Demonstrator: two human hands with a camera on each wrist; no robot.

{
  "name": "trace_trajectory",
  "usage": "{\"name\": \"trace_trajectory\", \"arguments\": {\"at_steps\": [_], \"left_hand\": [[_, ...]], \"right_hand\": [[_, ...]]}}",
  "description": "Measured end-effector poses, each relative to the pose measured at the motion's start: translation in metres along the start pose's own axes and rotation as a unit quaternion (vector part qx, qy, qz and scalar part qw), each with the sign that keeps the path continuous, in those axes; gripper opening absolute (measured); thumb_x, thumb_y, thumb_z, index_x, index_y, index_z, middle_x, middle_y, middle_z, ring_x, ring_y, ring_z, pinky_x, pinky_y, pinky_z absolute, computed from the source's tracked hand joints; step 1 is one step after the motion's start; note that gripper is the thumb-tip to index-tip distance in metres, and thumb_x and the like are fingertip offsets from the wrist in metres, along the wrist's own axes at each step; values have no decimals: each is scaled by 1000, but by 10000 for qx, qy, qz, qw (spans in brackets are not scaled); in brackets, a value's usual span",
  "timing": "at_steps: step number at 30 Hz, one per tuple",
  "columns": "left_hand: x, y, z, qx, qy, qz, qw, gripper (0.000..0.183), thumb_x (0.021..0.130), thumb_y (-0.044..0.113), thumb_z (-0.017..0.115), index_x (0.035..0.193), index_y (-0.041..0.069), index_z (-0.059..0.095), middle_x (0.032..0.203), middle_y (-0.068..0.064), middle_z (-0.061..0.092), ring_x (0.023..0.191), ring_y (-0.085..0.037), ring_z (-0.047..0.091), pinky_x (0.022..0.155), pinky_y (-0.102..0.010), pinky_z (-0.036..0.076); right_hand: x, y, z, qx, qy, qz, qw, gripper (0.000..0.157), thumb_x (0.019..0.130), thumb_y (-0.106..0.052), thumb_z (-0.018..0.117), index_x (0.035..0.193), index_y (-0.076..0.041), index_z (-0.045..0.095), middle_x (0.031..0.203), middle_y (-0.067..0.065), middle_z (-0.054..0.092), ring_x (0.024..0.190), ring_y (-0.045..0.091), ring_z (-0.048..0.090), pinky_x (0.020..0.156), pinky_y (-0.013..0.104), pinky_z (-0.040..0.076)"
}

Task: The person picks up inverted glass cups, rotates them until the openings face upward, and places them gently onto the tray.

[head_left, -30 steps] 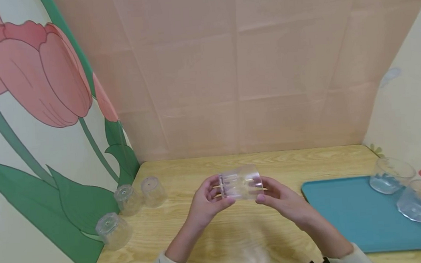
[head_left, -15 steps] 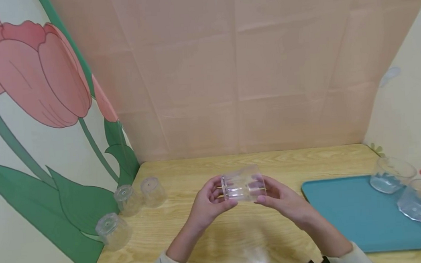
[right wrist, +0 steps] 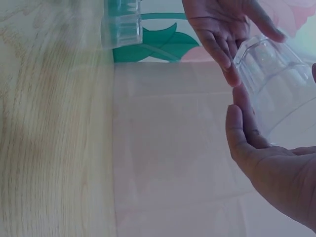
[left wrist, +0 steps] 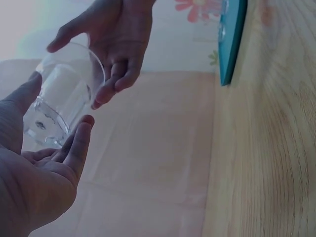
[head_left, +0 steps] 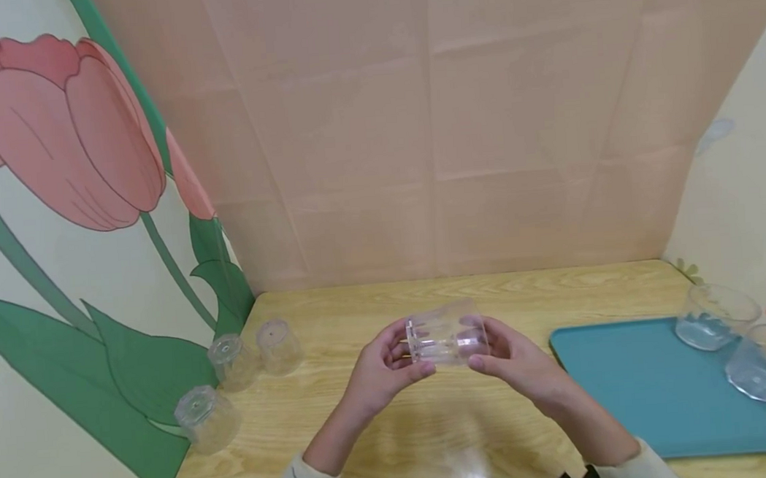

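wooden table [head_left: 448, 440] bears the tray [head_left: 629, 385]; left of the tray, a cup [head_left: 447, 335] lies sideways in midair, left hand [head_left: 379, 367] gripping its base, right hand [head_left: 521, 362] its rim (one hand per end, probably to keep it steady).

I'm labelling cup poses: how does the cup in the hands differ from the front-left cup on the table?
The held cup is tipped on its side in the air, while the front-left cup stands upside down on the table. The left hand and right hand grip the held cup; neither touches the front-left cup. Both cups are clear.
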State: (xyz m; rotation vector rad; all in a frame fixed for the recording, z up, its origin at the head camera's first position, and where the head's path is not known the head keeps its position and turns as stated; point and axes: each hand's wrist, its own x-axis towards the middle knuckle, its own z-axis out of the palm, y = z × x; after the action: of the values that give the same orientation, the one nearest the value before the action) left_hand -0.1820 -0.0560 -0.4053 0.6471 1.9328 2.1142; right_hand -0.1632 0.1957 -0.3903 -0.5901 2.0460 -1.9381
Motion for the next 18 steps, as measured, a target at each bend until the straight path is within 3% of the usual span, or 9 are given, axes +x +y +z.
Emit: {"name": "trace_trajectory", "arguments": {"at_steps": [12,18], "left_hand": [[0,4,-1,135,-181,-82,9997,78,84,10,83,151,7,43,130,-21,64,107,-26,68,88,-34,59],[-2,3,-4,420,-260,-24,9988,85,84,11,84,155,7,36,139,-18,58,110,-25,66,91,-35,58]], "right_hand": [[0,-1,0,80,91,-163,9998,70,102,-11,61,154,10,20,145,34,43,121,13,61,98,26,52],[-5,-4,-2,-173,226,-154,9995,68,101,-11,62,155,6,24,147,32,44,120,13,61,96,27,53]]}}
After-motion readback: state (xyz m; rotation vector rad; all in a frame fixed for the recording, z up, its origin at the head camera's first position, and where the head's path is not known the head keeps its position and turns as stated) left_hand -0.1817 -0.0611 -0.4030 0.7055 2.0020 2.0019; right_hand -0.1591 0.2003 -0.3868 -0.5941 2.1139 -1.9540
